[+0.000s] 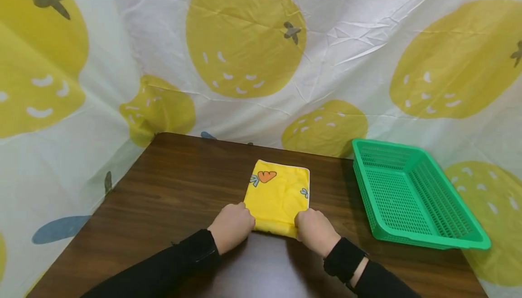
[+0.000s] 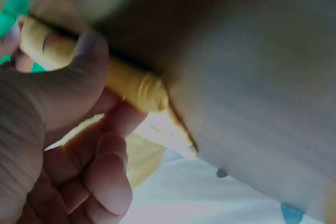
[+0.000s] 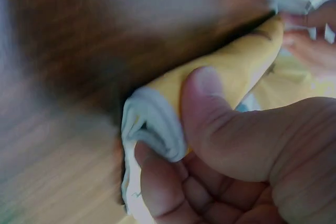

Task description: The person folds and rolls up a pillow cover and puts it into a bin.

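A yellow cloth (image 1: 279,194) printed with a carrot lies folded into a rectangle on the table, its near edge rolled over into a thick lip. My left hand (image 1: 232,226) pinches the left end of that rolled edge between thumb and fingers. At the right end, my right hand (image 1: 317,230) grips the roll the same way. The right wrist view shows the cloth's rolled end (image 3: 155,121) as a spiral of pale layers beside the thumb. In the left wrist view the yellow roll (image 2: 134,85) runs under the thumb.
To the right of the cloth stands a green plastic basket (image 1: 426,239) with slotted walls. The dark wooden table (image 1: 183,175) meets a white curtain (image 1: 134,58) with yellow fruit prints at its back and left edges.
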`<control>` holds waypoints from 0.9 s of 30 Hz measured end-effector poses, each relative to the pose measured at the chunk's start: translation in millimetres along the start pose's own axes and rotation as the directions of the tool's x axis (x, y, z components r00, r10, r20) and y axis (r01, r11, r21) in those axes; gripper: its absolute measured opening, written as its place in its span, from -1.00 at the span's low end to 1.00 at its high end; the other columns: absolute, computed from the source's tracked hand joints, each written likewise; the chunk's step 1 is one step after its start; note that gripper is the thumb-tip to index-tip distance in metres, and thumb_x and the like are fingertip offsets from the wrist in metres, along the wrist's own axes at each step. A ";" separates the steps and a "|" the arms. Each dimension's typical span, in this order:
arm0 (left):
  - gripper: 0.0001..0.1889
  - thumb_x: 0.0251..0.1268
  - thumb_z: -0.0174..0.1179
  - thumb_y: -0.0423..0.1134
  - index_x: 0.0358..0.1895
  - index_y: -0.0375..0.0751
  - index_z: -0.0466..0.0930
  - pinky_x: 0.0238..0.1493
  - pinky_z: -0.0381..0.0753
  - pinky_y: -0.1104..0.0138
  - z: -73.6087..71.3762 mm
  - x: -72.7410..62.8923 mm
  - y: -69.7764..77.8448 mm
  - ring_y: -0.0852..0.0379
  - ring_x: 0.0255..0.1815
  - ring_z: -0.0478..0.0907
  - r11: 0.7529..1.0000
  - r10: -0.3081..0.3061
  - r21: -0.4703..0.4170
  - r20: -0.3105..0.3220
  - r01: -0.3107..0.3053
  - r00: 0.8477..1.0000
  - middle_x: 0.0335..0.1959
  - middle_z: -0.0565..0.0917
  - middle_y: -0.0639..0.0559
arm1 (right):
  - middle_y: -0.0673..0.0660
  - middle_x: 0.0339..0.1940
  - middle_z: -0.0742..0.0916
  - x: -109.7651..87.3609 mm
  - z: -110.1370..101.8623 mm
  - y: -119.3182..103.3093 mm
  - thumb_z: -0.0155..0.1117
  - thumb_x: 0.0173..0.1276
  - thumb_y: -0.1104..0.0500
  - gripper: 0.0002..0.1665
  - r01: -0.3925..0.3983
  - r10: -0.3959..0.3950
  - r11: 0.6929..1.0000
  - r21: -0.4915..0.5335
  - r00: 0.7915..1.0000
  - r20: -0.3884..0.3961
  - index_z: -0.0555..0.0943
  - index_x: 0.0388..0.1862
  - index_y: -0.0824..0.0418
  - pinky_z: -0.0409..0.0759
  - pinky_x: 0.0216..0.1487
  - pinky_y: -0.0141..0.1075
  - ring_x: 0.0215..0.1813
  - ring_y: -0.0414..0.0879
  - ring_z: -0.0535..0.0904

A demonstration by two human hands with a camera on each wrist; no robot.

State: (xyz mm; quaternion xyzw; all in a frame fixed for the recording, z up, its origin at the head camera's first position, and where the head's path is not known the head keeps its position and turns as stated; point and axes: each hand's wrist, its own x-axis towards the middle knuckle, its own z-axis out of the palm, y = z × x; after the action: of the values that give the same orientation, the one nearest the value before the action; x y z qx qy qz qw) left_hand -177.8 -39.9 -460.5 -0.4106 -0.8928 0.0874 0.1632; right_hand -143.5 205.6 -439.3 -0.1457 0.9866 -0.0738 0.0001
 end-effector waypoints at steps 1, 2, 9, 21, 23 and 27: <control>-0.84 0.40 0.43 -0.18 -0.39 -0.07 0.85 -0.44 0.58 0.30 0.6 -2.4 0.8 0.14 -0.46 0.53 1.000 -0.001 -0.010 0.008 0.001 1.000 -0.54 0.68 0.08 | 0.02 -0.64 0.60 2.7 -0.7 2.3 0.66 0.04 0.38 -0.75 0.001 -0.002 1.000 0.018 1.000 0.021 0.69 -0.56 0.22 0.54 -0.39 -0.16 -0.53 -0.10 0.43; -0.85 0.38 0.45 -0.16 -0.37 -0.07 0.85 -0.42 0.59 0.30 1.5 -4.2 0.9 0.14 -0.45 0.53 1.000 -0.007 -0.020 0.015 0.007 1.000 -0.52 0.68 0.08 | 0.02 -0.63 0.61 5.4 -1.3 4.9 0.67 0.03 0.38 -0.76 0.005 -0.006 0.999 0.034 0.999 0.042 0.71 -0.56 0.21 0.54 -0.37 -0.17 -0.51 -0.10 0.43; -0.79 0.11 0.59 -0.20 -0.55 -0.09 0.73 -0.47 0.58 0.25 10.8 -3.4 -6.4 0.13 -0.52 0.52 0.990 -0.082 -0.116 -0.053 0.075 0.995 -0.61 0.62 0.09 | 0.00 -0.54 0.70 17.1 -7.2 16.5 0.72 0.05 0.34 -0.81 -0.031 0.007 0.989 0.146 0.986 0.166 0.80 -0.46 0.19 0.58 -0.24 -0.20 -0.42 -0.09 0.50; -0.77 0.18 0.53 -0.26 -0.55 -0.03 0.67 -0.42 0.51 0.28 12.8 14.5 -24.4 0.19 -0.54 0.40 0.954 0.013 -0.297 0.145 0.030 0.989 -0.63 0.52 0.16 | 0.00 -0.57 0.65 14.2 -9.4 15.3 0.70 0.05 0.38 -0.78 -0.019 -0.003 0.989 0.147 0.989 0.148 0.77 -0.51 0.17 0.51 -0.26 -0.21 -0.44 -0.08 0.47; -0.75 0.17 0.56 -0.22 -0.55 -0.02 0.65 -0.39 0.47 0.28 8.8 21.5 -26.4 0.19 -0.54 0.36 0.940 0.019 -0.334 0.246 0.066 0.969 -0.62 0.49 0.18 | 0.00 -0.56 0.65 13.6 -9.4 15.1 0.70 0.05 0.37 -0.79 -0.017 -0.007 0.988 0.153 0.987 0.158 0.78 -0.48 0.17 0.52 -0.26 -0.21 -0.44 -0.08 0.46; -0.76 0.11 0.57 -0.19 -0.55 -0.04 0.66 -0.40 0.46 0.25 2.1 36.5 -23.6 0.17 -0.54 0.33 0.961 0.018 -0.264 0.346 0.079 0.938 -0.61 0.46 0.16 | 0.01 -0.52 0.68 14.0 -9.4 17.1 0.70 0.05 0.36 -0.82 -0.002 -0.030 0.984 0.179 0.985 0.173 0.81 -0.42 0.20 0.56 -0.24 -0.19 -0.42 -0.07 0.49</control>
State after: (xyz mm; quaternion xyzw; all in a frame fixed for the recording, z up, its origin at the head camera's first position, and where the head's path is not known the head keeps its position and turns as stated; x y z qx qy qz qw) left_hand -217.4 -27.4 -447.6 -0.3934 -0.9173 0.0314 -0.0528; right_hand -162.0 219.1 -432.2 -0.1579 0.9711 -0.1488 0.0991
